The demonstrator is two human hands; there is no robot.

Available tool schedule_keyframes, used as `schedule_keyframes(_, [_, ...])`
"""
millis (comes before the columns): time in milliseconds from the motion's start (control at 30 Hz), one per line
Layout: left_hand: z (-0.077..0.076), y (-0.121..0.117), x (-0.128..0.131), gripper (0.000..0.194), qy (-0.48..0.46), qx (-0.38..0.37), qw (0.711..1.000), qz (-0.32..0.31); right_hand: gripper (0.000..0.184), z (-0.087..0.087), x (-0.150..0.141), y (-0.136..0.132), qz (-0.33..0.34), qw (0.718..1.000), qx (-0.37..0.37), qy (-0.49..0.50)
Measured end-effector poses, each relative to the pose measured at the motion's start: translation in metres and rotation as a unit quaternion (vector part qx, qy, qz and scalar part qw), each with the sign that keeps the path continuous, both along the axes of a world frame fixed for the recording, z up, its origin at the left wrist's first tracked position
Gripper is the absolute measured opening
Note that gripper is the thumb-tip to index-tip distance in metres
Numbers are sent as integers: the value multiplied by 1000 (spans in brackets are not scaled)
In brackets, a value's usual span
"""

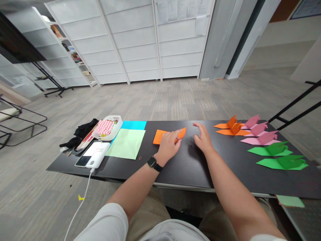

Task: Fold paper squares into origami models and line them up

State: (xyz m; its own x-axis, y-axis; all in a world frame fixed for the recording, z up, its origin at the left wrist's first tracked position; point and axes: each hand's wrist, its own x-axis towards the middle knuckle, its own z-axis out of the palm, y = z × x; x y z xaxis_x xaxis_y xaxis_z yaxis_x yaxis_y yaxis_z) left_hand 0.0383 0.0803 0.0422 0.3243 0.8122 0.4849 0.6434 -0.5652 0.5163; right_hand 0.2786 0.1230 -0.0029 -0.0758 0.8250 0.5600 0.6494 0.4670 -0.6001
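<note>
A folded piece of orange paper (157,136) lies on the black table in front of me, its right end lifted in a curved flap. My left hand (169,144) rests over the middle of it, fingers closed on the paper near the raised flap and hiding part of it. On that wrist is a black watch. To the right of the paper, and apart from it, my right hand (202,138) hovers just over the table with index finger and thumb apart and nothing between them.
Orange folded birds (235,129), pink folded birds (260,138) and green folded birds (283,163) stand on the table's right side. To the left lie light green sheets (127,144), blue paper (135,125), a white tray (118,126), a phone (86,155) and a corded white power bank (98,156).
</note>
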Motion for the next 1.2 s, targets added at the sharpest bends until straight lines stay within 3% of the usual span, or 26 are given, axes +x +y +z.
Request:
schedule_keyframes(100, [-21,14,15,50,30,-58,996,-60,80,-7,4,0,57,996,-20,-68])
schedule_keyframes(200, [-36,25,13,48,-52,-106,992,-48,62,-14,2,-2,95,986,-42,-131])
schedule_keyframes(333, [-38,29,0,42,-116,-146,981,-62,24,-15,-3,-1,111,982,-47,-148])
schedule_keyframes(400, [-34,30,-6,43,-109,-145,980,-86,14,-15,-3,0,115,983,-43,-138])
schedule_keyframes(500, [-30,34,-13,39,-52,-117,985,-114,12,-14,1,3,103,987,-42,-118])
schedule_keyframes(667, [-34,42,-24,32,36,-105,988,-108,15,-13,8,4,103,987,-48,-116])
schedule_keyframes(1200, [-36,42,-27,15,83,-107,988,-80,17,-11,17,7,89,985,-71,-133])
